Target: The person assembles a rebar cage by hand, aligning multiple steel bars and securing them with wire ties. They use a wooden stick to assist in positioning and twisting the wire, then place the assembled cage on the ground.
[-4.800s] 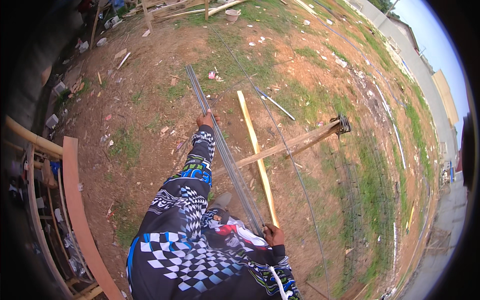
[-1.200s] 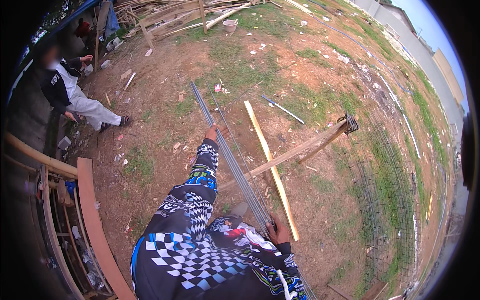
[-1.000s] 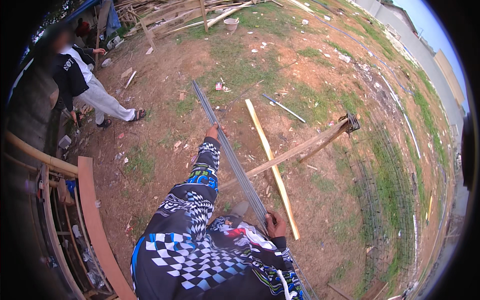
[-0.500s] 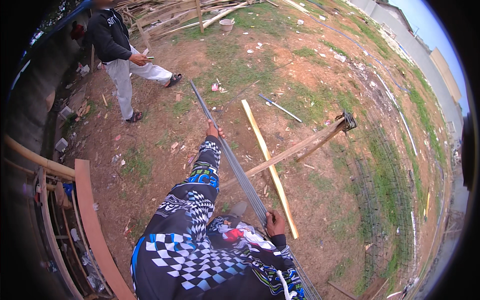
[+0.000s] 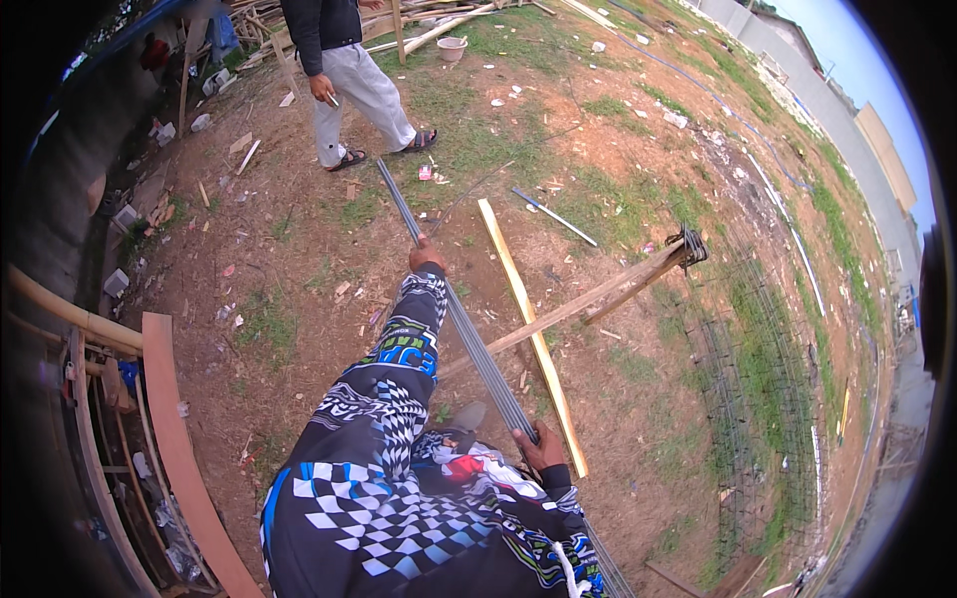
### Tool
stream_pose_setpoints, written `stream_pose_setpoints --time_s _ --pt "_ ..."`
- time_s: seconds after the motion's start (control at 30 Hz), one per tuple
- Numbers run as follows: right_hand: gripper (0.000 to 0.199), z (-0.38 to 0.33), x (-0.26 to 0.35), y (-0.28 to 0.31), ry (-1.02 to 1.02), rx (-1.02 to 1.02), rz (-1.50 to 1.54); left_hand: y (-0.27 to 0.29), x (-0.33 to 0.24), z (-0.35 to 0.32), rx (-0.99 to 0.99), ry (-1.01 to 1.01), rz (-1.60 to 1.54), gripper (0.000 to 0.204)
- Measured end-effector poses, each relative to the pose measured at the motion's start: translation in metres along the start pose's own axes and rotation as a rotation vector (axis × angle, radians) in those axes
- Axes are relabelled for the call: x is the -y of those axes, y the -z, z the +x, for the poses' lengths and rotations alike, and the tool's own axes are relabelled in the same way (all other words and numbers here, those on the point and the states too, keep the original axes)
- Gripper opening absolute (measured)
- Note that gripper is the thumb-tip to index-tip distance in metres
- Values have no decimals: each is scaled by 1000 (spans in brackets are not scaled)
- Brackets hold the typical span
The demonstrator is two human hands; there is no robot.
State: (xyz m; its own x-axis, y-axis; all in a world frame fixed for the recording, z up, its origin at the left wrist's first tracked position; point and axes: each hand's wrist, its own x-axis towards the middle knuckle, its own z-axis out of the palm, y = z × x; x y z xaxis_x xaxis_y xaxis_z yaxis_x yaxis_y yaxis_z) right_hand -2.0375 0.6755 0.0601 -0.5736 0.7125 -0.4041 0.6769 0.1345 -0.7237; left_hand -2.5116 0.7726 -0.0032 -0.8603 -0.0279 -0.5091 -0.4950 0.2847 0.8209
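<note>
A bundle of long, thin grey metal rods (image 5: pixel 473 344) slants from the upper middle down past my right side. Around its far part my left hand (image 5: pixel 428 254) is closed, with that arm stretched forward. Nearer my body, my right hand (image 5: pixel 542 448) grips the same bundle, thumb on top. The rods pass over the near end of a wooden beam (image 5: pixel 608 290), which has dark wire (image 5: pixel 691 248) at its far end. Just right of the bundle lies a pale wooden strip (image 5: pixel 515 289) on the ground.
Another person (image 5: pixel 361 90) stands beyond the rods' far tip. Wire-tied metal frames (image 5: pixel 733 419) lie on the grass at right. A blue and white pipe (image 5: pixel 556 216) and a bucket (image 5: pixel 452 49) are farther off. A wooden board structure (image 5: pixel 184 448) stands at left.
The other person has walked rightward and farther back, to beyond the rods' tip. Both my hands keep hold of the rods; the left has shifted slightly along or around them.
</note>
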Motion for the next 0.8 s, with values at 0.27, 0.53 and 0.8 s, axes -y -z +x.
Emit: stream_pose_setpoints --time_s 0.27,0.53,0.8 --pt "47 -2 -9 -8 57 -179 -65 3 -27 -30 -198 -370 385 46" --pt "47 -4 10 1 -5 -64 22 12 -56 17 -225 -387 547 52" --pt "45 -7 16 3 -22 -86 -17 23 -86 21 -87 -473 944 37"
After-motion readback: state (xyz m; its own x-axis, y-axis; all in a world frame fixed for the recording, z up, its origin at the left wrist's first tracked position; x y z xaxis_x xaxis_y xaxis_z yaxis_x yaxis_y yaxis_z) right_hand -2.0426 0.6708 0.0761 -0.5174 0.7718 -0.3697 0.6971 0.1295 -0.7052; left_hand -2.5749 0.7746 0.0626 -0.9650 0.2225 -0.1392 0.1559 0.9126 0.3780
